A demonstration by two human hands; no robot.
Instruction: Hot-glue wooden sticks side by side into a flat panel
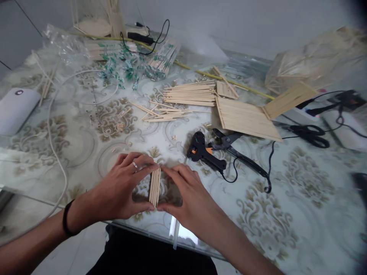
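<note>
Stick bundle, one, two hands holding

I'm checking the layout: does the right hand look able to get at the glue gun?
Probably yes: nothing stands between the glue gun and the right hand, though its fingers are on the stick bundle.

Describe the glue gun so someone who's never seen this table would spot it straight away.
On the patterned table, find the large wooden panel. The black glue gun lies below-left of it in view, just beyond the right hand, beside the black-handled cutter. Unlike that long, slim tool, it is pistol-shaped with orange parts.
</note>
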